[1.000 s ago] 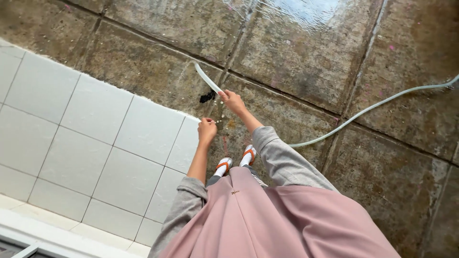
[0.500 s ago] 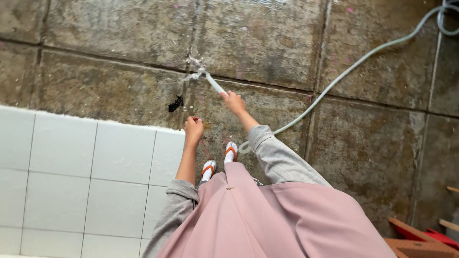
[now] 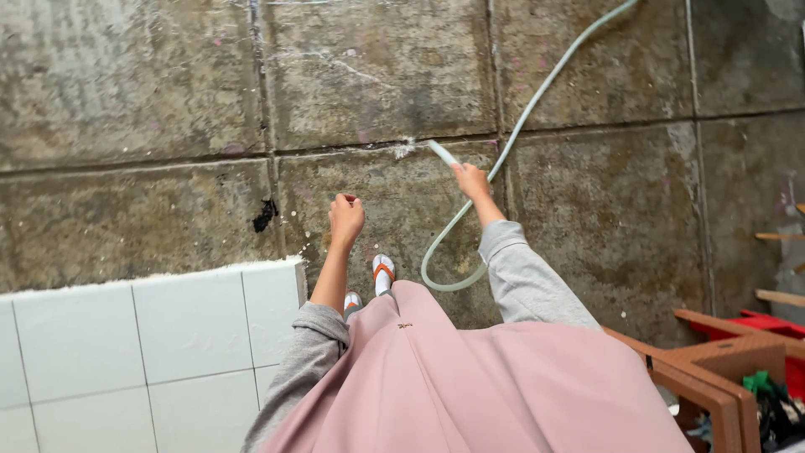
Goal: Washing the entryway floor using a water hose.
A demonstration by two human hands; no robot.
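Hose (image 3: 506,151) is what matters here, and it lies almost wholly on the right hand's side. Its pale green length comes down from far ahead and to the right, passes just beyond the right hand (image 3: 471,180), curls in a loop near the feet (image 3: 373,281) between the two arms, then rises into that hand. The right hand is closed around it close to the nozzle end (image 3: 441,153), which sticks out ahead of the knuckles and slants forward and to the left. So the long axis of the held stretch runs from the hand diagonally away, toward the joint between the floor slabs, where a small white splash of water (image 3: 406,148) shows just past the tip.

The left hand (image 3: 345,216) hangs well apart from the hose, nearer the body and off to the left of the nozzle (its fingers curled into a loose fist, holding nothing that can be seen). It is clearly the farther hand; the right one alone has the grip.

Below and left of the left hand sits the white tiled ledge (image 3: 134,335), and a dark spot (image 3: 265,216) marks the concrete floor (image 3: 126,92) beyond its corner. Wooden furniture (image 3: 713,369) stands off to the right, behind the right elbow
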